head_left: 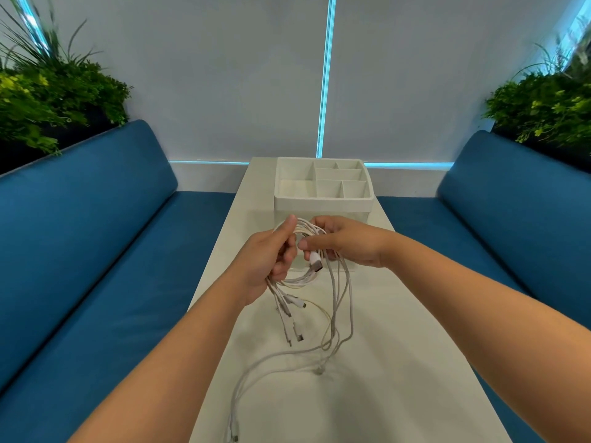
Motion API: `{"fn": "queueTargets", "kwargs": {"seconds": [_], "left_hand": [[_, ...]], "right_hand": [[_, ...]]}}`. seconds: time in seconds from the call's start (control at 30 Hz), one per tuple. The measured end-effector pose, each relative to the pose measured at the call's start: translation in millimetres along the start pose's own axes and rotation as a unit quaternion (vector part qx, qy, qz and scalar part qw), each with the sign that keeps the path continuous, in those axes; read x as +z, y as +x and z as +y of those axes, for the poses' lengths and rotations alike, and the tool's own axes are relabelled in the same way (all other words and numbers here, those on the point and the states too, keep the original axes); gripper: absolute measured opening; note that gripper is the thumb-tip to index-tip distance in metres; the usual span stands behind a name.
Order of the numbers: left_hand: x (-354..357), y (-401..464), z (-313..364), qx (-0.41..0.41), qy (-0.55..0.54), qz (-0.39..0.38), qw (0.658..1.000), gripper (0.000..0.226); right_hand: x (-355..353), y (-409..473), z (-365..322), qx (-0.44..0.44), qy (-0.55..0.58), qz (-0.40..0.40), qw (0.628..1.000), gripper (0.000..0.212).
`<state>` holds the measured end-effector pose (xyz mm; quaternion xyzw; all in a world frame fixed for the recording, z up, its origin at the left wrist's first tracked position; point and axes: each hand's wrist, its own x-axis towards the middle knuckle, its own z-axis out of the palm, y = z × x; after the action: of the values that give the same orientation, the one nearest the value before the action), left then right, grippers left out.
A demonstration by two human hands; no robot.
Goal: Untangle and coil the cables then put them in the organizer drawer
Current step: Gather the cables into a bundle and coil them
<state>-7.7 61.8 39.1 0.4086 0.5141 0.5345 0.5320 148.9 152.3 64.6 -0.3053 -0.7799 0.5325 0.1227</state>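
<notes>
A bundle of white cables (pixel 335 302) hangs between both hands above the white table (pixel 383 362). My left hand (pixel 268 254) grips a partly wound coil of them, thumb up. My right hand (pixel 345 241) pinches a cable near its white USB plug (pixel 315 262). Several short connector ends (pixel 292 321) dangle below the left hand. Long strands trail down onto the table toward its near edge. The white organizer (pixel 324 199), with several open compartments on top, stands just behind the hands; its lower front is hidden by them.
Blue bench cushions (pixel 96 251) run along both sides of the narrow table. Green plants (pixel 48 97) stand in dark planters behind each bench back. A pale wall with a lit blue strip (pixel 324 91) closes the far end.
</notes>
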Motion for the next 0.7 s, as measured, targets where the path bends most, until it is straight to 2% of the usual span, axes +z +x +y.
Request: {"fn": "queueTargets", "kwargs": {"seconds": [0.13,0.33,0.53,0.7], "left_hand": [[-5.1,-0.6,1.1,-0.039,-0.026,-0.065,0.997,0.058],[-5.0,2.2,-1.8,-0.014,-0.020,-0.038,0.999,0.053],[-3.7,1.4,-0.1,-0.003,0.009,-0.014,1.000,0.052],[-1.8,-1.2,-1.4,0.017,0.066,-0.011,0.998,0.050]], "right_hand": [[-0.1,-3.6,2.4,0.011,0.014,-0.022,1.000,0.025],[1.5,-3.8,2.3,0.002,0.025,-0.002,1.000,0.037],[4.1,-4.2,-0.1,-0.004,0.061,-0.005,0.998,0.027],[2.9,-3.0,3.1,0.003,0.078,-0.003,0.997,0.031]]}}
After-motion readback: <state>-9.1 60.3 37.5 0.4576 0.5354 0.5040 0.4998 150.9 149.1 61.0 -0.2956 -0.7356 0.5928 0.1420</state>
